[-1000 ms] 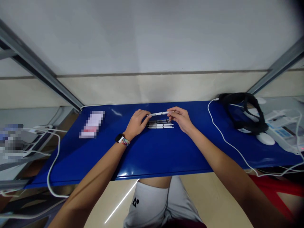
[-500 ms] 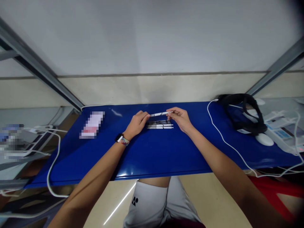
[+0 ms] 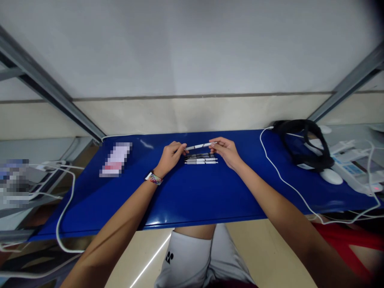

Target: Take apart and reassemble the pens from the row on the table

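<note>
Both my hands hold one white pen [image 3: 200,146] just above the blue table top [image 3: 192,192]. My left hand [image 3: 171,157] pinches its left end, and my right hand [image 3: 226,152] pinches its right end. The pen lies nearly level, tilted slightly up to the right. Directly under it, a few more pens [image 3: 201,159] lie side by side in a neat row on the blue surface, between my two hands. A watch and a coloured band sit on my left wrist.
A blurred white and pink card [image 3: 115,159] lies at the left of the table. A white cable [image 3: 282,176] runs across the right part. Black straps [image 3: 306,144] and white devices [image 3: 331,176] sit at the far right. More cables [image 3: 64,200] hang at the left edge.
The held pen and both hands have shifted slightly left. My left fingers have moved along to the pen's tip. The row of pens has stayed put.
</note>
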A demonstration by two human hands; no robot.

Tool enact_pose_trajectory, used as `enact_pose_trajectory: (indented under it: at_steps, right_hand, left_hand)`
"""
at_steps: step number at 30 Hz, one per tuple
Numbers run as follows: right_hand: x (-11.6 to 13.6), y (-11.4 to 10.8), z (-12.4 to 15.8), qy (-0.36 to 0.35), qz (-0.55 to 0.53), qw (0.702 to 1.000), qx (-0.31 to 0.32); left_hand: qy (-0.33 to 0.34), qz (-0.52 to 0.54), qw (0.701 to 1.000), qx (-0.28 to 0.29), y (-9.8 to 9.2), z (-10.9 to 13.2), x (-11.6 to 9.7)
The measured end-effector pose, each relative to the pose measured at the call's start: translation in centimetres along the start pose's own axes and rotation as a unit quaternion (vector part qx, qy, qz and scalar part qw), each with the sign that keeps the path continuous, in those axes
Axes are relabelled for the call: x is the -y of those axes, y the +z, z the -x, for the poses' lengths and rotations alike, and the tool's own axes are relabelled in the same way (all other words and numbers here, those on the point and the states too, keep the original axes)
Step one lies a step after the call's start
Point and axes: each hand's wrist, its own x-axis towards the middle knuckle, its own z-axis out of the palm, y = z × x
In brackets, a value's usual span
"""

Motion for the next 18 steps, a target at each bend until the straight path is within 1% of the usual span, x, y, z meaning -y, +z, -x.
enact_pose_trajectory:
  at_steps: [2, 4, 7, 9, 13, 18]
  right_hand:
    - [-0.01, 0.0, 0.0, 0.006, 0.0, 1.0, -0.003]
    - [-0.05, -0.01, -0.02, 0.008, 0.0, 1.0, -0.007]
    - [-0.16, -0.07, -0.09, 0.005, -0.002, 1.0, -0.009]
    - [-0.22, -0.13, -0.14, 0.005, -0.003, 1.0, -0.009]
    - [-0.23, -0.21, -0.18, 0.004, -0.01, 1.0, -0.011]
    - [-0.3, -0.32, -0.23, -0.001, -0.004, 1.0, -0.01]
  left_hand:
    - [-0.016, 0.003, 1.0, -0.002, -0.01, 0.05, 0.02]
    - [-0.018, 0.008, 1.0, -0.011, 0.01, 0.09, 0.04]
    - [-0.01, 0.007, 1.0, 0.006, 0.0, 0.07, 0.05]
    - [-0.019, 0.011, 1.0, 0.012, 0.0, 0.04, -0.01]
    - [-0.033, 0.034, 0.999, -0.011, 0.02, 0.03, -0.13]
    - [-0.061, 0.039, 0.997, -0.012, -0.12, -0.02, 0.24]
